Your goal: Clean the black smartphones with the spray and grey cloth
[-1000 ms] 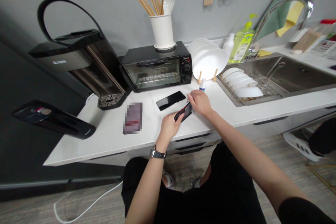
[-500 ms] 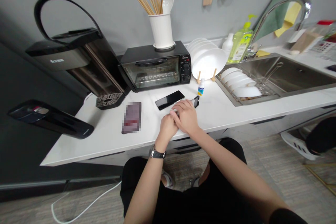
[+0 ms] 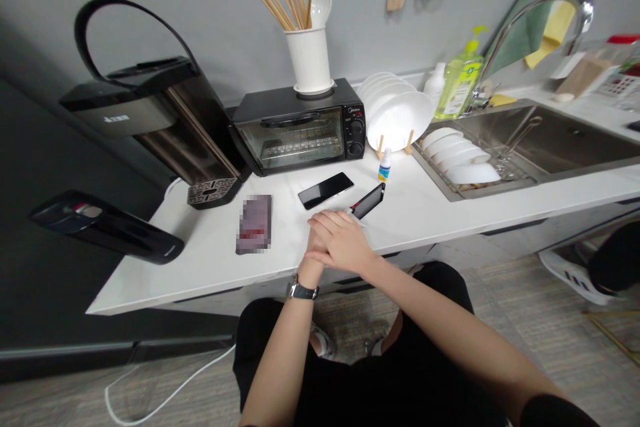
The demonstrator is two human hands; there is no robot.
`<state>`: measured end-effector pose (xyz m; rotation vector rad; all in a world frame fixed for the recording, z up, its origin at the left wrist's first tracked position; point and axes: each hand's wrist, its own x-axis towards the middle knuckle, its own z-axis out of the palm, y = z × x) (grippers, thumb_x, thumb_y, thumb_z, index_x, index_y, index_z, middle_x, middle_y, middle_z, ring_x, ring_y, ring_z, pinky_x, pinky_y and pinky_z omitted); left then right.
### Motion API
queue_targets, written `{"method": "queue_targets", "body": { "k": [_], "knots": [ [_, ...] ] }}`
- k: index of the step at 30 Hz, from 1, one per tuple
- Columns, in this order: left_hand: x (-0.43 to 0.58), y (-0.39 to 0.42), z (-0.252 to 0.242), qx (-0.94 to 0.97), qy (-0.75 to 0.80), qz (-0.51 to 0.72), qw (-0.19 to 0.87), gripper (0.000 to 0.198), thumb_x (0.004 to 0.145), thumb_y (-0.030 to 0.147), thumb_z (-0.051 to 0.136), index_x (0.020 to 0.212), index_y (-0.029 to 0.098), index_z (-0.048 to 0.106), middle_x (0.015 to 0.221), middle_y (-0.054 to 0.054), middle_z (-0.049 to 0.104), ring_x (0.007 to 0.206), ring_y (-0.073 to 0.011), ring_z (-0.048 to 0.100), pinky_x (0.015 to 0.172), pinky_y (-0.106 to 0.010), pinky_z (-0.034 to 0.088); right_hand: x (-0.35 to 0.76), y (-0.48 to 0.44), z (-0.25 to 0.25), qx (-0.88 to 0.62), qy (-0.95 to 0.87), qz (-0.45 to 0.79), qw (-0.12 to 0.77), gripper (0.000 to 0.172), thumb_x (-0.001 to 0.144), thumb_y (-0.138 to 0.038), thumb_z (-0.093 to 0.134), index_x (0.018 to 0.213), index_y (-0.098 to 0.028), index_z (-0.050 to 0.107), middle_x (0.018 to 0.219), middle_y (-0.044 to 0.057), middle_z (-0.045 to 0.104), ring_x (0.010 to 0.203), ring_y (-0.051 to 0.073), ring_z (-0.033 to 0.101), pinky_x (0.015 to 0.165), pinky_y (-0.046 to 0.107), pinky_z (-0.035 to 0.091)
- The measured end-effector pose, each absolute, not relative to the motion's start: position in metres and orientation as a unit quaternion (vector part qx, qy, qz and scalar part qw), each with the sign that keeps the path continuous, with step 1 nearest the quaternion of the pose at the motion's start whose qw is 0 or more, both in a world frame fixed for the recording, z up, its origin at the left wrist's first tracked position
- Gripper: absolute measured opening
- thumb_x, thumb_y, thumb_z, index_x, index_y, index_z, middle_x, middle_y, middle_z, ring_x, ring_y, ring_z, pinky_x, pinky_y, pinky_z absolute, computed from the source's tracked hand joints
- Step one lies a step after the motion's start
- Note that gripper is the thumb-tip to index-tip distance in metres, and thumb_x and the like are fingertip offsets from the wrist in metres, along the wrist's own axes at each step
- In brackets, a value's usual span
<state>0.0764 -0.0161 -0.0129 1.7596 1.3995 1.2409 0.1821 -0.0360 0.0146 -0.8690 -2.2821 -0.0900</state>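
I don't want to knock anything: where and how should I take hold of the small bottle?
Best, I'd say, to pinch the small bottle around its labelled body, coming from the sink side: it stands upright and slim, with the plates behind and the dark flat object just in front.

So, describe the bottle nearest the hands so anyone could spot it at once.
Find the black toaster oven on the white counter. Off its right front corner, in front of the upright white plates, stands the bottle. Its blue and yellow colouring sets it apart from the plain plates.
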Motion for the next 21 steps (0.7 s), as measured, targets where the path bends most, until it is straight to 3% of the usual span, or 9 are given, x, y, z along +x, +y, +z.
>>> {"method": "queue_targets", "body": {
  "k": [3,5,11,16,19,21],
  "knots": [
    [0.074,-0.008,-0.007,0.694,0.538,0.394,0.271,0.014,0.088,0.021,0.068,0.074,0.017,0.068,0.071,-0.006,0.065,0.081,-0.0247,0.065,0.076,-0.032,0.051,0.203,-0.021,0.017,-0.363,-0.87,-0.041,0.332,0.06,0.104,-0.061,0.043,0.13,-0.011,0.062,0.122,0.017,0.07,0.111,0.032,0.059,0.095,0.046,0.042],
    [0.073,-0.008,-0.004,0.707,0.543,0.37,0.261,0.019,0.087,0.018,0.066,0.068,0.017,0.066,0.07,-0.007,0.067,0.075,-0.0233,0.064,0.074,-0.032,0.049,0.219,-0.008,0.019,-0.393,-0.859,-0.047,0.326,0.054,0.105,-0.058,0.041,0.121,-0.012,0.066,0.112,0.016,0.072,0.106,0.031,0.06,0.092,0.045,0.04],
    [0.075,-0.016,0.006,0.762,0.525,0.319,0.207,0.03,0.102,0.037,0.054,0.099,0.019,0.078,0.089,-0.007,0.079,0.077,-0.0194,0.068,0.071,-0.027,0.046,0.269,0.031,0.03,-0.447,-0.844,-0.063,0.29,0.047,0.11,-0.044,0.035,0.096,-0.017,0.071,0.097,0.01,0.073,0.096,0.026,0.061,0.089,0.041,0.038],
    [0.075,-0.016,0.007,0.768,0.522,0.319,0.19,0.031,0.103,0.038,0.055,0.103,0.019,0.079,0.09,-0.007,0.08,0.075,-0.0193,0.069,0.069,-0.026,0.045,0.278,0.043,0.03,-0.523,-0.788,-0.041,0.323,0.053,0.111,-0.037,0.029,0.086,-0.019,0.071,0.091,0.01,0.074,0.09,0.024,0.065,0.091,0.038,0.042],
    [0.075,-0.017,0.007,0.769,0.522,0.317,0.189,0.032,0.104,0.039,0.054,0.099,0.019,0.079,0.089,-0.006,0.08,0.075,-0.0193,0.069,0.068,-0.026,0.045,0.263,0.036,0.024,-0.554,-0.733,-0.026,0.394,0.054,0.111,-0.032,0.028,0.086,-0.021,0.074,0.099,0.008,0.076,0.109,0.026,0.066,0.106,0.042,0.04],
    [0.075,-0.018,0.008,0.771,0.518,0.319,0.19,0.033,0.104,0.039,0.053,0.098,0.019,0.079,0.091,-0.006,0.08,0.077,-0.0191,0.069,0.069,-0.026,0.045,0.25,0.028,0.022,-0.559,-0.704,-0.025,0.436,0.052,0.11,-0.03,0.029,0.087,-0.023,0.075,0.106,0.006,0.077,0.131,0.028,0.058,0.12,0.05,0.028]
  ]
}}
